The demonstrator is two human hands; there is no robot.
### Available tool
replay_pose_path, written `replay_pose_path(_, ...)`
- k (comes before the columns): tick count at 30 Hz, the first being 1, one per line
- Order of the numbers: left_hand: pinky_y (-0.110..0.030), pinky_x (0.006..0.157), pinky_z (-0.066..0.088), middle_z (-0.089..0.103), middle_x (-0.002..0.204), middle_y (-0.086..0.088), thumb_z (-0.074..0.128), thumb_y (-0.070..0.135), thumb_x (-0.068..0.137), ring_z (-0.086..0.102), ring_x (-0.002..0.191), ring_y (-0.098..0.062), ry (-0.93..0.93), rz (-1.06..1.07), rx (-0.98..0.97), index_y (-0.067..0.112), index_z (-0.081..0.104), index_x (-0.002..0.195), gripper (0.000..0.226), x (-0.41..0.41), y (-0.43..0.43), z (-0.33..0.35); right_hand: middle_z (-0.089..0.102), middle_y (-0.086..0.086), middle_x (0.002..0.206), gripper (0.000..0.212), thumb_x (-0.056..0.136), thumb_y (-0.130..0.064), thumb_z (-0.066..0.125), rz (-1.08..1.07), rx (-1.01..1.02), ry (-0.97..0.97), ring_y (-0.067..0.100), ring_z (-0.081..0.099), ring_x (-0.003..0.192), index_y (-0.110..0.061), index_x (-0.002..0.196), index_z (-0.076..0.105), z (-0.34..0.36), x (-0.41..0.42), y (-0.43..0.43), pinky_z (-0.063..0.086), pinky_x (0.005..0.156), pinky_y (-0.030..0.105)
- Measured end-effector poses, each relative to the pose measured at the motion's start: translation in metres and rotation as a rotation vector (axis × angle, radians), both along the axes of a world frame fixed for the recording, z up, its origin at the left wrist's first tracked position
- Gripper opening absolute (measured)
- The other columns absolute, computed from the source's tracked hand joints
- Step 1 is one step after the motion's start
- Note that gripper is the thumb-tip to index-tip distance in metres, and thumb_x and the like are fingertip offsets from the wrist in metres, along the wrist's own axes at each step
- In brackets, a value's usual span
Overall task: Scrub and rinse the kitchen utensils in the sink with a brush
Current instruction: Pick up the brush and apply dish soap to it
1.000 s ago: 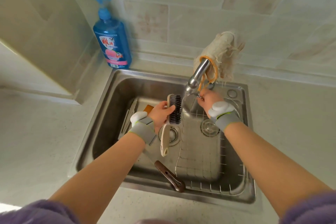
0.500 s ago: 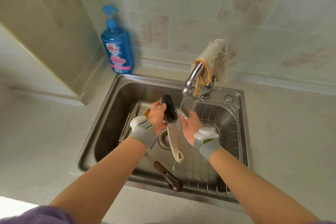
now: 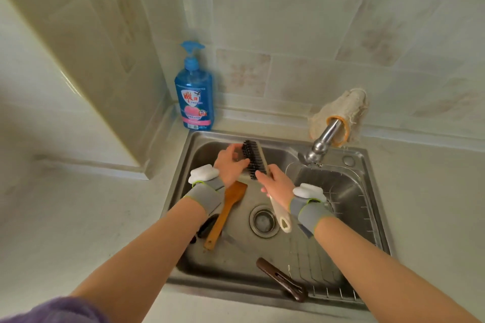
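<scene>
A scrubbing brush (image 3: 254, 159) with black bristles and a long cream handle is held over the back of the steel sink (image 3: 183, 165). My right hand (image 3: 277, 187) grips its handle just below the bristles. The fingers of my left hand (image 3: 229, 165) lie fairly straight and touch the bristle side of the brush head. Below my left hand a wooden spatula (image 3: 227, 208) lies in the basin. A dark brown utensil handle (image 3: 282, 280) leans on the sink's near wall. Something black (image 3: 208, 225) sits half hidden under my left wrist.
The faucet (image 3: 320, 148), wrapped in a cloth (image 3: 341, 110), points over the sink's right side, where a wire rack (image 3: 349, 207) sits. The drain (image 3: 263, 221) is mid-basin. A blue soap bottle (image 3: 195, 92) stands at the back left corner, with pale counter all around.
My right hand left the faucet and took the brush handle. My left hand, which held the brush, now only touches its bristles. Both hands moved toward the sink's back left.
</scene>
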State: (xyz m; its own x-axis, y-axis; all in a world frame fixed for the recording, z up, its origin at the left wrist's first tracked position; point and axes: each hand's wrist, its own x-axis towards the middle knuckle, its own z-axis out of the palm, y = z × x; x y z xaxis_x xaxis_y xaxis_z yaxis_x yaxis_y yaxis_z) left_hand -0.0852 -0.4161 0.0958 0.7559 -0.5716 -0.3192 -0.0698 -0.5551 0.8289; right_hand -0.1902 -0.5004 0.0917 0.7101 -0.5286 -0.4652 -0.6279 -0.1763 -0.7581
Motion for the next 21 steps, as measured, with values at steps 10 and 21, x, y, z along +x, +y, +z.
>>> replay_pose_path(10, -0.021, 0.089, 0.028, 0.057, 0.126, -0.015, 0.045, 0.006, 0.093, 0.053, 0.118, -0.028, -0.524, -0.044, 0.083, 0.01, 0.061, 0.125, 0.036, 0.145, -0.017, 0.055, 0.055, 0.011, 0.074, 0.018, 0.099, -0.019, 0.036, -0.266, 0.214, -0.153, 0.018, 0.05, 0.056, -0.005, 0.103, 0.047, 0.07, 0.137, -0.014, 0.041, 0.05, 0.028)
replay_pose_path(21, -0.027, 0.108, 0.027, 0.039, 0.142, -0.015, 0.044, -0.003, 0.087, 0.036, 0.132, -0.029, -0.839, -0.346, 0.178, -0.001, 0.039, 0.14, 0.053, 0.232, -0.028, 0.102, 0.046, 0.01, 0.067, 0.035, 0.1, -0.021, 0.032, -0.359, 0.36, -0.271, 0.017, 0.043, 0.054, 0.002, 0.12, 0.051, 0.104, 0.218, -0.028, 0.034, 0.048, 0.025)
